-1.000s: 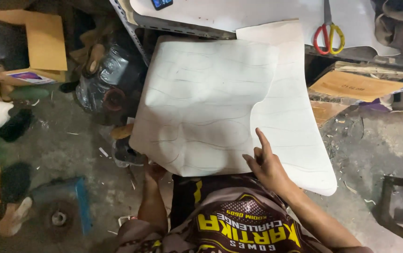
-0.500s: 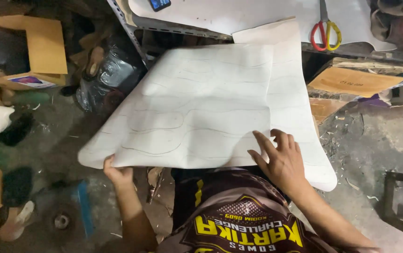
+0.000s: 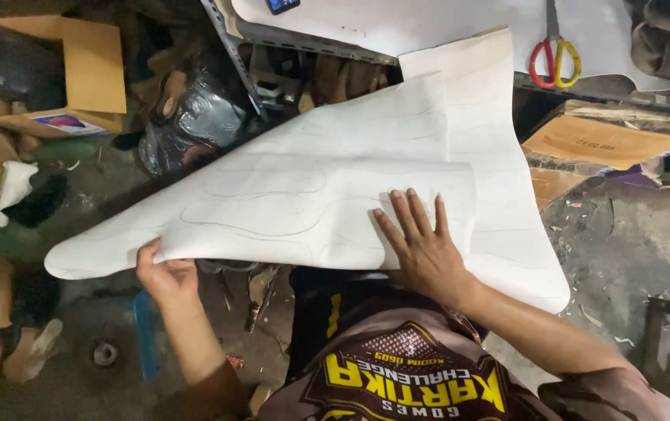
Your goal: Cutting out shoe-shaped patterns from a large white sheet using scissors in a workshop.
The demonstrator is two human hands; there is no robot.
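A large white sheet (image 3: 304, 179) with pencilled curved outlines lies across my lap and reaches up to the workbench. My left hand (image 3: 165, 273) grips its lower left edge from beneath, thumb on top, and holds that corner out to the left. My right hand (image 3: 422, 245) lies flat on the sheet's lower right part with the fingers spread, pressing it down. A second layer of the same white material (image 3: 498, 156) shows under the sheet on the right.
Red and yellow scissors (image 3: 553, 56) lie on the white workbench top (image 3: 397, 23) at the back. A cardboard box (image 3: 86, 70) and a black plastic bag (image 3: 195, 117) stand at the left. Brown card pieces (image 3: 600, 140) sit at the right, shoe parts (image 3: 15, 187) on the floor.
My left hand has taken the sheet's left edge and drawn it out further left, spreading the sheet wide. My right hand has gone from pointing to lying flat with spread fingers.
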